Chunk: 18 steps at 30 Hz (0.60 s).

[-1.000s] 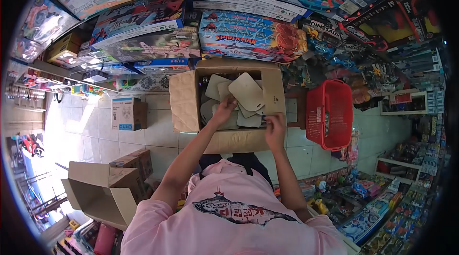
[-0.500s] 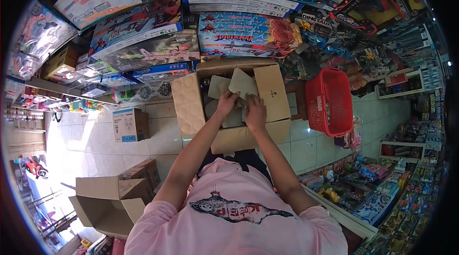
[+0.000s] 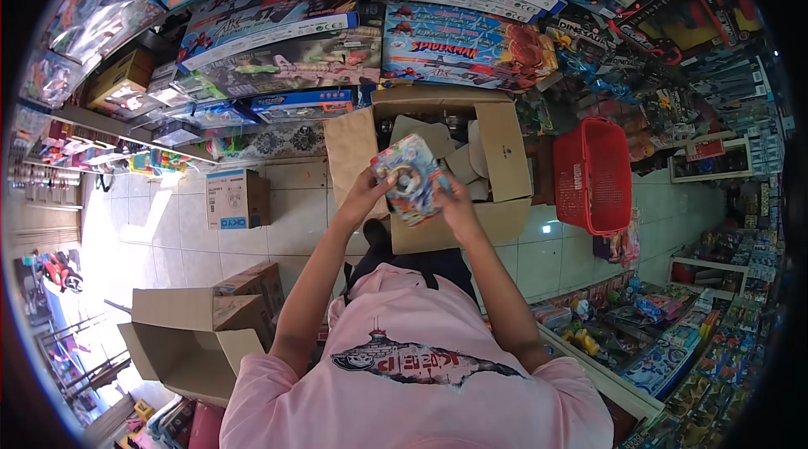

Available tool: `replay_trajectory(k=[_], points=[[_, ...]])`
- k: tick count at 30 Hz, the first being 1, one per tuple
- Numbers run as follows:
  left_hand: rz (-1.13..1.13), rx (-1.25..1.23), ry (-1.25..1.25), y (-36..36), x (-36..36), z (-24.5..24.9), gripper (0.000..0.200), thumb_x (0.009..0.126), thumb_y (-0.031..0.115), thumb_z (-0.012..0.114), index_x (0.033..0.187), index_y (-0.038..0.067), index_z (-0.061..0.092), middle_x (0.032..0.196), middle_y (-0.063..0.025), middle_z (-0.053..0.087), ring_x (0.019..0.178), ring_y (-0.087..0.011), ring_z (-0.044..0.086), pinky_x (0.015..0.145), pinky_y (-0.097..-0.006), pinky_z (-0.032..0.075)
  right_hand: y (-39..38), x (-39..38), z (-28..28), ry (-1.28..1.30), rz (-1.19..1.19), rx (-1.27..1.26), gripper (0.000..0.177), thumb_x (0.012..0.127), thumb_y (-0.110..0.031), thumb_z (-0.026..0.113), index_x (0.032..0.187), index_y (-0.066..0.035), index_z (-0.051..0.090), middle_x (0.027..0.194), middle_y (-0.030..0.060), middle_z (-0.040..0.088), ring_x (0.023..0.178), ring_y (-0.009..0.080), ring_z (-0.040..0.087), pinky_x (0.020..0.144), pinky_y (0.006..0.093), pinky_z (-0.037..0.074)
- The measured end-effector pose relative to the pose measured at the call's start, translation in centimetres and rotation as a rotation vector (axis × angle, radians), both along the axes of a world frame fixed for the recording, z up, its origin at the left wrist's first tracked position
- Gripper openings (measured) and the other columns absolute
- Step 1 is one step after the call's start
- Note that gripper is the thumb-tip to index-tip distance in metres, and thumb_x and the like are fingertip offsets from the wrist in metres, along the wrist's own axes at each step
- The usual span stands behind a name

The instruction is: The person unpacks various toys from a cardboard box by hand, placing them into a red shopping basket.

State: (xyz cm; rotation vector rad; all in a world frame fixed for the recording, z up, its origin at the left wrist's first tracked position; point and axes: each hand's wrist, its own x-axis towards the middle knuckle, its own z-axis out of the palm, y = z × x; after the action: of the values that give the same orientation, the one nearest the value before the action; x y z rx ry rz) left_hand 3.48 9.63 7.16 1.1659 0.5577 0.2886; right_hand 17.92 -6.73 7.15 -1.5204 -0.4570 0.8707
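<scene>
Between my two hands is a colourful flat toy package [image 3: 414,164] with a round, ring-like shape at its middle; motion blurs its print. My left hand [image 3: 360,200] grips its left edge, and my right hand [image 3: 457,208] is closed on the right edge. Just beyond it, an open cardboard box [image 3: 502,154] stands with its flaps folded out. Inside lie several grey card pieces [image 3: 465,164], partly covered by the package.
A red plastic basket [image 3: 592,175] stands right of the box. On the floor to the left are a small closed carton [image 3: 238,199] and an open carton [image 3: 175,310]. Boxed toys [image 3: 471,45] are stacked beyond, and a low toy display [image 3: 648,340] lines the right.
Both hands were over grey card pieces inside the box. They have drawn back toward me and now hold the package with its printed side up. The view has shifted slightly.
</scene>
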Motion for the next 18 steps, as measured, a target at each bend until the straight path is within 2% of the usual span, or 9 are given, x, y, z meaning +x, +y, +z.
replay_trajectory(k=[3, 5, 7, 8, 9, 11, 15, 17, 18], points=[[0.142, -0.127, -0.074, 0.1, -2.3, -0.6, 0.047, 0.094, 0.024, 0.069, 0.129, -0.003, 0.052, 0.121, -0.0093, 0.064, 0.109, -0.0141, 0.060, 0.095, -0.0300, 0.047, 0.6, -1.0, -1.9, 0.112, 0.278, -0.044, 0.033, 0.103, -0.032, 0.055, 0.109, -0.001, 0.065, 0.092, -0.0026, 0.061, 0.087, 0.0048, 0.051, 0.078, 0.0258, 0.046], [0.221, -0.150, -0.040, -0.1, -4.1, -0.2, 0.044, 0.093, 0.018, 0.070, 0.128, -0.003, 0.053, 0.116, -0.0081, 0.066, 0.102, -0.0132, 0.063, 0.091, -0.0287, 0.049, 1.6, -1.5, -2.3, 0.092, 0.184, -0.039, 0.033, 0.100, -0.031, 0.059, 0.109, 0.000, 0.064, 0.088, 0.0000, 0.064, 0.087, 0.0120, 0.059, 0.080, 0.0299, 0.047], [0.293, -0.089, 0.118, 0.1, -6.1, -1.2, 0.042, 0.092, 0.016, 0.070, 0.126, -0.004, 0.054, 0.112, -0.0084, 0.067, 0.101, -0.0134, 0.064, 0.090, -0.0290, 0.050, 3.1, -0.7, -3.6, -0.592, 0.130, -0.316, 0.037, 0.094, -0.032, 0.065, 0.107, 0.002, 0.064, 0.095, 0.0091, 0.066, 0.096, 0.0253, 0.065, 0.084, 0.0368, 0.049], [0.343, -0.096, 0.102, 0.0, -6.6, -1.7, 0.041, 0.091, 0.015, 0.071, 0.123, -0.005, 0.055, 0.110, -0.0086, 0.068, 0.098, -0.0132, 0.064, 0.089, -0.0286, 0.050, 3.7, -0.7, -4.1, -0.733, 0.127, -0.544, 0.053, 0.085, -0.037, 0.072, 0.113, 0.006, 0.061, 0.102, 0.0177, 0.068, 0.107, 0.0313, 0.064, 0.093, 0.0404, 0.049], [0.344, -0.093, 0.101, 0.0, -7.2, -2.3, 0.041, 0.091, 0.015, 0.071, 0.123, -0.005, 0.055, 0.110, -0.0086, 0.068, 0.098, -0.0132, 0.064, 0.089, -0.0286, 0.050, 4.2, -0.7, -5.2, -0.734, 0.127, -0.541, 0.053, 0.085, -0.037, 0.072, 0.113, 0.006, 0.061, 0.102, 0.0177, 0.068, 0.107, 0.0313, 0.064, 0.093, 0.0404, 0.049], [0.365, -0.115, 0.128, -0.1, -8.3, -3.4, 0.040, 0.090, 0.015, 0.072, 0.120, -0.004, 0.056, 0.110, -0.0093, 0.068, 0.098, -0.0134, 0.065, 0.088, -0.0284, 0.050, 4.8, -0.7, -8.3, -1.009, 0.308, -0.955, 0.068, 0.079, -0.039, 0.077, 0.120, 0.011, 0.054, 0.103, 0.0241, 0.066, 0.107, 0.0357, 0.063, 0.095, 0.0430, 0.049], [0.350, -0.100, 0.137, -0.6, -8.8, -2.6, 0.039, 0.093, 0.018, 0.069, 0.123, -0.002, 0.054, 0.110, -0.0089, 0.068, 0.098, -0.0148, 0.066, 0.087, -0.0303, 0.052, 5.8, -0.2, -9.9, -1.015, 0.300, -1.104, 0.077, 0.078, -0.039, 0.077, 0.125, 0.015, 0.047, 0.104, 0.0289, 0.066, 0.103, 0.0382, 0.065, 0.092, 0.0415, 0.052], [0.377, -0.139, 0.112, -0.8, -8.7, -2.1, 0.043, 0.090, 0.016, 0.072, 0.122, -0.005, 0.052, 0.109, -0.0114, 0.068, 0.098, -0.0152, 0.066, 0.089, -0.0283, 0.050, 5.9, 1.5, -10.3, -0.760, 0.381, -0.994, 0.055, 0.081, -0.032, 0.072, 0.122, 0.001, 0.057, 0.115, 0.0254, 0.065, 0.105, 0.0382, 0.065, 0.094, 0.0449, 0.053], [0.377, -0.140, 0.109, -0.8, -8.7, -2.5, 0.043, 0.090, 0.016, 0.072, 0.122, -0.005, 0.052, 0.109, -0.0114, 0.068, 0.098, -0.0152, 0.066, 0.089, -0.0283, 0.050, 5.5, 2.1, -10.2, -0.763, 0.380, -0.996, 0.055, 0.081, -0.032, 0.072, 0.122, 0.001, 0.057, 0.115, 0.0254, 0.065, 0.105, 0.0382, 0.065, 0.094, 0.0449, 0.053]])
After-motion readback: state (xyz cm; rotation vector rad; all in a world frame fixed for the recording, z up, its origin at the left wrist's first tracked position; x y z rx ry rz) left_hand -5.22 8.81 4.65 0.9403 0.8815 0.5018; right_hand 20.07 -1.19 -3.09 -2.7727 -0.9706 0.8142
